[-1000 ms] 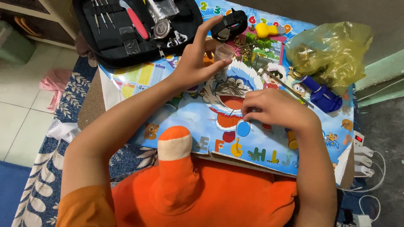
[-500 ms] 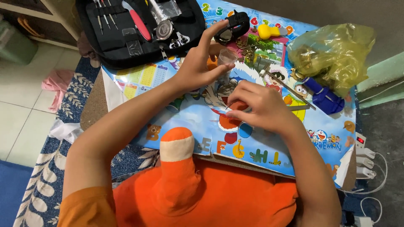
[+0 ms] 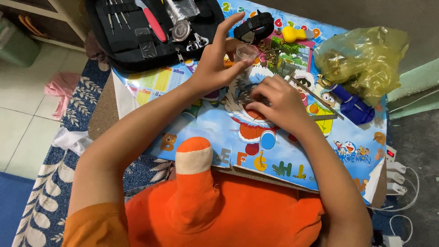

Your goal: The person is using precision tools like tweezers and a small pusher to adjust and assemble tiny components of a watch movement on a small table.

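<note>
My left hand [image 3: 218, 59] holds a small clear plastic cup [image 3: 246, 53] between thumb and fingers, above a colourful cartoon table mat [image 3: 274, 151]. My right hand [image 3: 278, 101] rests on the mat just right of it, fingers pinched on small dark metal parts [image 3: 244, 97] that lie in a little heap. What exactly the fingertips hold is too small to tell. A black watch [image 3: 254, 28] lies beyond the cup.
An open black tool case [image 3: 137, 32] with thin tools and a red-handled one lies at the back left. A yellow plastic bag [image 3: 366, 59], a blue-handled tool [image 3: 352, 104] and a yellow toy [image 3: 292, 34] lie right. White power plugs [image 3: 397, 176] sit far right. Orange cloth [image 3: 219, 210] covers my lap.
My right hand has moved left and up across the mat to the heap of small parts. My left hand has shifted slightly with the clear cup still in it.
</note>
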